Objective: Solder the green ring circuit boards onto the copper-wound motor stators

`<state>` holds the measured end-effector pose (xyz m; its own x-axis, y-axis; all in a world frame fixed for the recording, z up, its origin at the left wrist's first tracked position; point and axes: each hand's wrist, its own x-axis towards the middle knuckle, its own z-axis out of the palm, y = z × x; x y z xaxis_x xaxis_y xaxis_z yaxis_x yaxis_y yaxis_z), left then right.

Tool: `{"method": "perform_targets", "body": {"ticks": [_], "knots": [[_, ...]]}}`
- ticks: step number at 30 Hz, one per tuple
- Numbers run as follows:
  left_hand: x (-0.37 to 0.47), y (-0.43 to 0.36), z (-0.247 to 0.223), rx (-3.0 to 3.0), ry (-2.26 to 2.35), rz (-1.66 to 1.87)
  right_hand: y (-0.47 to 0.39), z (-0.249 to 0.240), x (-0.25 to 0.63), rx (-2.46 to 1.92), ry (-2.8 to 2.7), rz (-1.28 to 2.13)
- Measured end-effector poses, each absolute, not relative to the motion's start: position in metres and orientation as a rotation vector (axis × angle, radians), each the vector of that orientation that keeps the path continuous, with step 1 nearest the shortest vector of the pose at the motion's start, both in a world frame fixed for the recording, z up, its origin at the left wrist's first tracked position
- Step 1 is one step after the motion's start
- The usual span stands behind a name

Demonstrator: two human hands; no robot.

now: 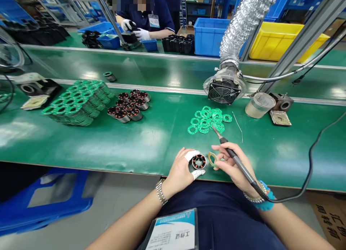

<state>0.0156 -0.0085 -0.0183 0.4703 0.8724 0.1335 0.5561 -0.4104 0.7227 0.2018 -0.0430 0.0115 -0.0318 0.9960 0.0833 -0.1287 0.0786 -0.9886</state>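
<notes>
My left hand (181,167), with white covers on the thumb and a finger, grips a motor stator (199,162) near the table's front edge. Its copper windings face up. Just to the right, my right hand (234,167) pinches a ring-shaped circuit board (212,159) on its edge, tilted and apart from the stator. The same hand also holds a soldering iron (238,161), whose tip points away over a loose heap of green ring boards (205,117). A thin strand of solder wire (238,126) lies right of the heap.
Stacked green boards (78,102) and several stators (128,105) stand on the left. A fume fan (223,91) hangs behind the heap. A round tub (260,105) and a soldering iron stand (281,107) are at right. The iron's cable (310,167) loops rightward. A co-worker (151,19) sits opposite.
</notes>
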Motion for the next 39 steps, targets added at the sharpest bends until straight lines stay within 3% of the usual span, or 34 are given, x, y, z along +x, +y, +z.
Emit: {"method": "perform_targets", "body": {"ticks": [7,19,39], "knots": [[0.012,-0.010,-0.021,2.155,1.162,0.681,-0.038,0.011,0.206,-0.967,-1.480,1.380],[0.012,-0.011,-0.021,2.152,1.207,0.746,-0.021,0.010,0.191,-1.015,-2.114,0.680],[0.012,-0.016,-0.025,2.116,1.260,0.745,-0.011,-0.008,0.199,-0.998,-1.998,1.009]]}}
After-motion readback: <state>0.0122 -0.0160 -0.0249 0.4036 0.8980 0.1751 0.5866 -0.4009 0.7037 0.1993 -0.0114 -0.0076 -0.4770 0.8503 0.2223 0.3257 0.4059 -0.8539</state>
